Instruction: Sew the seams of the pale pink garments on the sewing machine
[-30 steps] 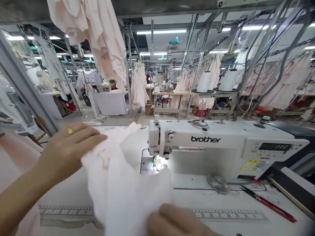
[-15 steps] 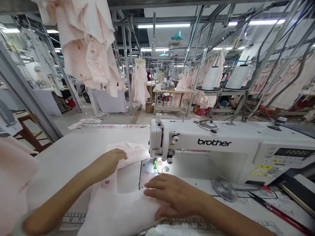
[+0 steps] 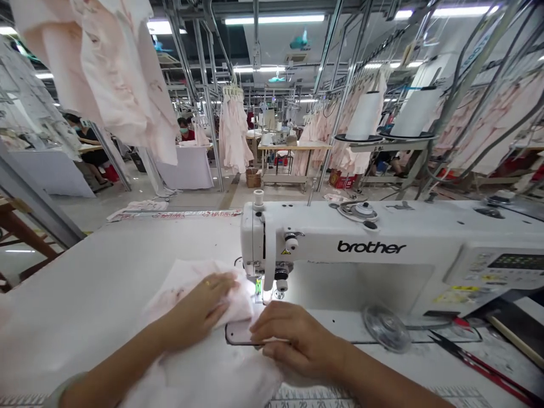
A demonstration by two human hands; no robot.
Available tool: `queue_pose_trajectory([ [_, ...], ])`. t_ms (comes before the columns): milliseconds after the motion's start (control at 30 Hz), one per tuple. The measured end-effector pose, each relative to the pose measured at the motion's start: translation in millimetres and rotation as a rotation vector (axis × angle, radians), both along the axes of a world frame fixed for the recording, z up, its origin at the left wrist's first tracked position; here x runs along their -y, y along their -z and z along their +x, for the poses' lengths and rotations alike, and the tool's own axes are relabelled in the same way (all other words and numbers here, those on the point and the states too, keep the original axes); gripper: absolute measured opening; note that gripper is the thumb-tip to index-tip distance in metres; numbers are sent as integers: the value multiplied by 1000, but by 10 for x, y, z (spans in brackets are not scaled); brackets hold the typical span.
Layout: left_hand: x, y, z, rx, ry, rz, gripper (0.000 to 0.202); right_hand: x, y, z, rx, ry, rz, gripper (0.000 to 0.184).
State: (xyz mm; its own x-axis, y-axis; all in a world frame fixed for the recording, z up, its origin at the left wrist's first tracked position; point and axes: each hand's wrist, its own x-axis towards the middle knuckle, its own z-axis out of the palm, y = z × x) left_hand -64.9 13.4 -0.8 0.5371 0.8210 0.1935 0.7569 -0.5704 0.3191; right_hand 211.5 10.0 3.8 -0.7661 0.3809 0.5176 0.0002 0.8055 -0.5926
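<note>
A pale pink piece of fabric lies on the white sewing table, bunched to the left of the presser foot. My left hand rests over its bunched part, fingers together and closed on the cloth. Just in front of the needle plate, my right hand has curled fingers, with thumb and fingertips closed at the fabric's right side. The white Brother sewing machine stands above, its light shining at the needle. Part of the cloth nearest me is blurred.
To the right are a clear round disc and red-handled thread snips. Printed measuring tape runs along the front edge. Pink garments hang at upper left; thread cones stand behind the machine.
My left hand has moved slightly right and down, gathering the fabric near the presser foot. My right hand's fingers have curled in more. The view has turned a little to the right.
</note>
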Motion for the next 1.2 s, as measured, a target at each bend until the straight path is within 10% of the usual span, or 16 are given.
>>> queue_pose_trajectory([
  [133,341,-78,32,-40,83,-94,56,1,-46,-10,93,111,190,34],
  [433,18,-111,149,-128,-21,-16,35,14,19,-28,346,52,288,33],
  [733,303,-10,155,-42,164,-3,47,14,-4,32,410,68,399,31],
  [1200,-178,41,258,-74,165,-78,46,-162,59,114,395,244,488,36],
])
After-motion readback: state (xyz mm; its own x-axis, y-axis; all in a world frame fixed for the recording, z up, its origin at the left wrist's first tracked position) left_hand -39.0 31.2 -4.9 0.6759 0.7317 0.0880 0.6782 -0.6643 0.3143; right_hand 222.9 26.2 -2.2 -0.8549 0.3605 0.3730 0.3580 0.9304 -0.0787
